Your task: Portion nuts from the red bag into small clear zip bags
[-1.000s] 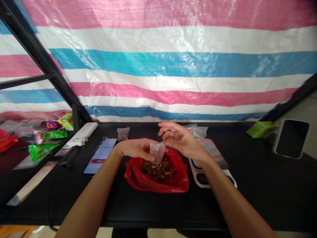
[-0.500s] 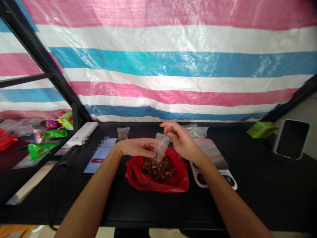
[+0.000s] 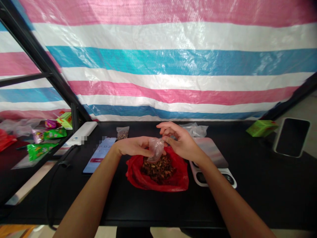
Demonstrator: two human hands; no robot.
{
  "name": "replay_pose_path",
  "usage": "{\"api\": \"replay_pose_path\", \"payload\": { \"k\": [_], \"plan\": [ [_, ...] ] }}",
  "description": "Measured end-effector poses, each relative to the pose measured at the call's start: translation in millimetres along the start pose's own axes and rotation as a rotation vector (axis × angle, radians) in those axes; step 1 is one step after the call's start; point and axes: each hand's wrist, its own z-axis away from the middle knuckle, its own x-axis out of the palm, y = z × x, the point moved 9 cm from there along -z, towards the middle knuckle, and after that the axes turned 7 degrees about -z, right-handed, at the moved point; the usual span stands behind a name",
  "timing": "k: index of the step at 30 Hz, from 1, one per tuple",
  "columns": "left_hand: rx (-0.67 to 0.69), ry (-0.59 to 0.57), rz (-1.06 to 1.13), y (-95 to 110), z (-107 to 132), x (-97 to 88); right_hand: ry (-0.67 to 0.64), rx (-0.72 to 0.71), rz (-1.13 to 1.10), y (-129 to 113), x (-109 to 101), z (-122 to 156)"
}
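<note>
The left hand [image 3: 133, 147] held a narrow pinch on one side of one small clear plastic bag [image 3: 155, 150], and the right hand [image 3: 182, 140] pinched its other edge with curled fingers. The limp, crumpled bag hung between them, just above one red plastic bag [image 3: 135, 175]. That open red bag lay on a black table [image 3: 218, 211] and held a heap of brown pieces [image 3: 158, 170], too small to identify.

Beyond the hands lay one small filled bag [image 3: 122, 133] and one crumpled clear bag [image 3: 195, 130]. One lit phone [image 3: 99, 155] lay left of the red bag, and one flat white device [image 3: 210, 162] lay to its right. One white bar-shaped object [image 3: 83, 133] sat at the table's far left corner. One green box [image 3: 262, 128] and one black phone [image 3: 292, 137] stood at the far right. Two green packets [image 3: 39, 151] and one purple packet [image 3: 52, 124] lay on the left, before one striped tarp [image 3: 173, 66].
</note>
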Motion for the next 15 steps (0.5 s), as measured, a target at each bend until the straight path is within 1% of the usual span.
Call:
{"api": "replay_pose_path", "payload": {
  "k": [3, 5, 7, 9, 12, 14, 15],
  "plan": [
    [-0.017, -0.021, -0.004, -1.2, -0.5, 2.6, 0.022, -0.058, 0.056, -5.6, -1.1, -0.9],
    [-0.029, -0.017, -0.003, -0.5, -0.6, 2.6, 0.044, -0.122, 0.147, -13.5, -1.5, -0.9],
    [-0.034, 0.014, 0.003, 1.0, -0.3, 0.0, 0.051, -0.188, 0.242, -22.3, 0.6, -0.3],
    [-0.045, 0.064, 0.004, 1.3, 0.4, -5.0, 0.062, -0.234, 0.289, -29.5, 2.2, 0.6],
    [-0.048, 0.157, 0.012, 0.9, 1.5, -13.7, 0.102, -0.216, 0.261, -31.2, -0.8, 0.7],
    [-0.035, 0.209, 0.024, 1.8, 1.5, -17.2, 0.086, -0.152, 0.212, -24.6, -1.4, -0.4],
    [-0.028, 0.217, 0.032, 2.5, 1.0, -16.8, 0.072, -0.117, 0.183, -20.0, -1.6, -1.0]
  ]
}}
